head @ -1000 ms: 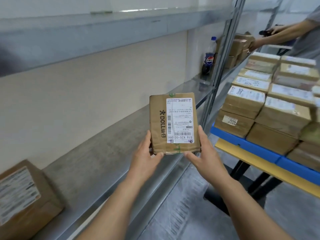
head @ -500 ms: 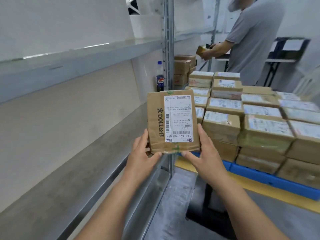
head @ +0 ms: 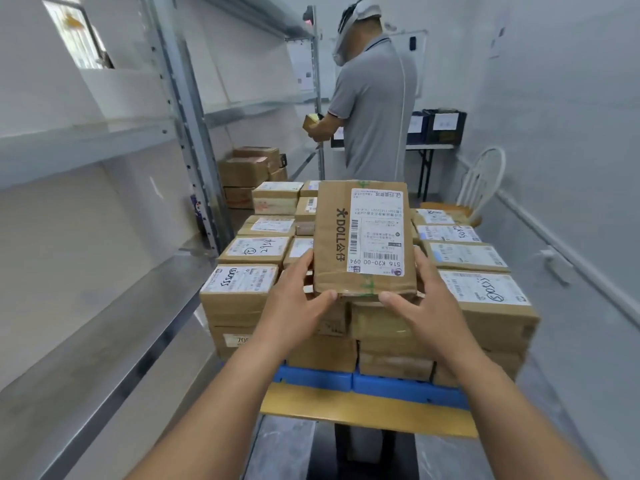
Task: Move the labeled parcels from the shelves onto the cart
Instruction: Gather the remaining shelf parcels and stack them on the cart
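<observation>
Holding the parcel (head: 363, 237) over the loaded cart (head: 346, 407), left hand (head: 294, 303) and right hand (head: 429, 303) fingers clamped on it, likely lowering next.

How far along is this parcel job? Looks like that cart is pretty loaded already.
Well along. Done: many labeled parcels sit stacked on the cart. In hand: the left hand and right hand hold one more parcel just above the stack, not yet set down. Left: a few brown boxes sit farther along the shelving; whether they are labeled I cannot tell.
</observation>
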The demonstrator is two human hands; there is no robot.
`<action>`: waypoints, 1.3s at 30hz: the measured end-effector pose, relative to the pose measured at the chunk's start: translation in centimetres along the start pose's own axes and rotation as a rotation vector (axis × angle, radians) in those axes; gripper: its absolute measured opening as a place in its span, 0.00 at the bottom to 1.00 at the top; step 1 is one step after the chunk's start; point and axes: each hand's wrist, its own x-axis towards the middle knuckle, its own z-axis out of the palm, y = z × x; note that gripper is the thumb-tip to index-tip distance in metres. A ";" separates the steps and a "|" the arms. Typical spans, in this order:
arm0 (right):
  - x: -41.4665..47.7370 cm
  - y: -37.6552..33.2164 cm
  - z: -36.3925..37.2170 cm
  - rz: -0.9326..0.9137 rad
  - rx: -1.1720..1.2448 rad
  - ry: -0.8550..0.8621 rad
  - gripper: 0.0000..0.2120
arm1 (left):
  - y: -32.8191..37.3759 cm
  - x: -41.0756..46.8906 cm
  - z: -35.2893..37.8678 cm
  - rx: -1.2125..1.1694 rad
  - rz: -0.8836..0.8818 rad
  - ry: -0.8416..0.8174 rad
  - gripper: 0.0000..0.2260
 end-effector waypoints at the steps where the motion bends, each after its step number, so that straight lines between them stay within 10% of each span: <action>1: 0.6 0.4 -0.8 0.009 0.001 0.011 0.40 | 0.5 0.9 0.8 -0.006 0.008 -0.017 0.25; 39: 26.9 8.6 -1.5 0.299 0.115 -0.069 0.11 | -3.2 26.4 8.3 0.709 0.133 -0.126 0.12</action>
